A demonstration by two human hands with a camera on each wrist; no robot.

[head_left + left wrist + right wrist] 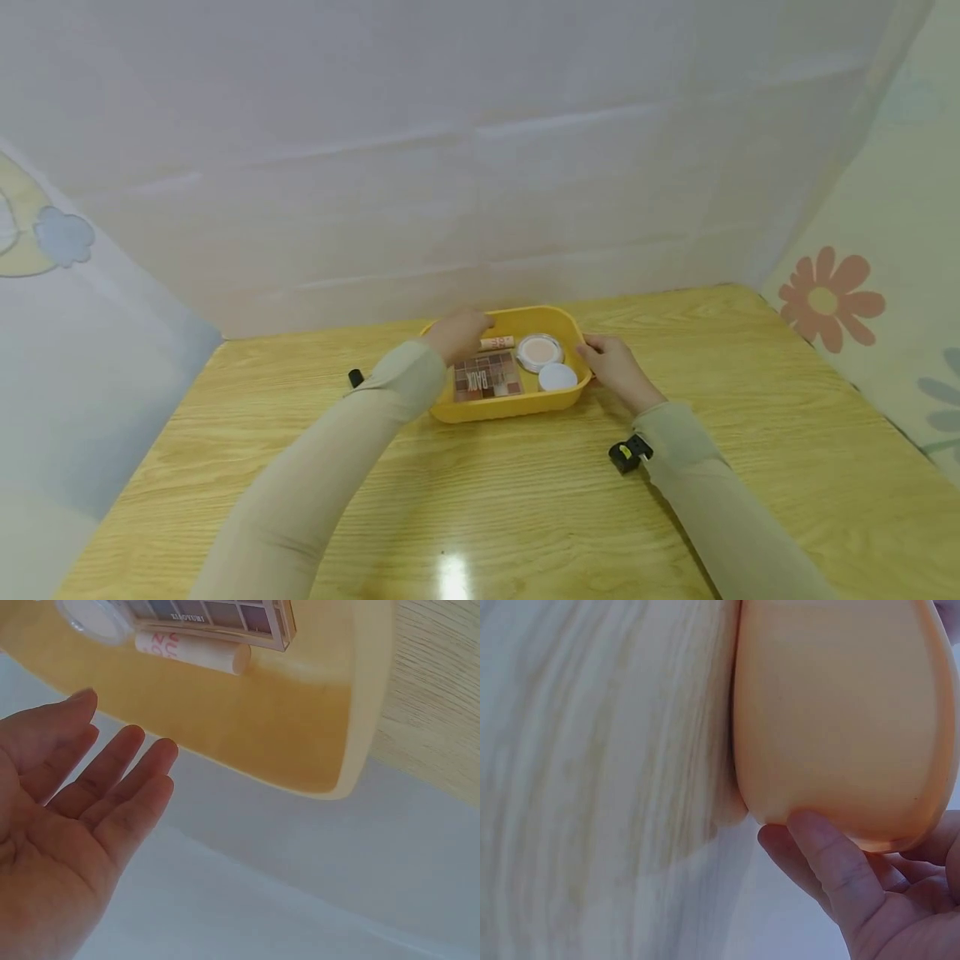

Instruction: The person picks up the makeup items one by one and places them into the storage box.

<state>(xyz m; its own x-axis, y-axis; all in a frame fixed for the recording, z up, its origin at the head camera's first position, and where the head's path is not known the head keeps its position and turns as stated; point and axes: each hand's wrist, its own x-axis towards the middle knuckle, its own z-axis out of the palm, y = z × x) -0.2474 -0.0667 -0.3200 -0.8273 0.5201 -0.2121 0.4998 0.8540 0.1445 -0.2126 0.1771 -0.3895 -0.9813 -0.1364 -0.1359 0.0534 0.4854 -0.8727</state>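
Note:
A yellow plastic basket (510, 408) sits on the table in the head view. Inside it lie an eyeshadow palette (487, 377), a light tube with reddish print (498, 342), a round powder compact (539, 352) and a round white-lidded jar (558, 377). My left hand (459, 335) is over the basket's left back part. In the left wrist view that hand (75, 810) holds nothing, its fingers spread loosely near the rim. My right hand (619, 368) grips the basket's right end; in the right wrist view, thumb and fingers of this hand (862, 889) meet its edge.
The wood-grain table (525, 500) extends around the basket. A pale sheet (480, 167) hangs just behind the table's back edge. A flower-patterned wall (847, 208) stands on the right. Small black devices (628, 454) are at both wrists.

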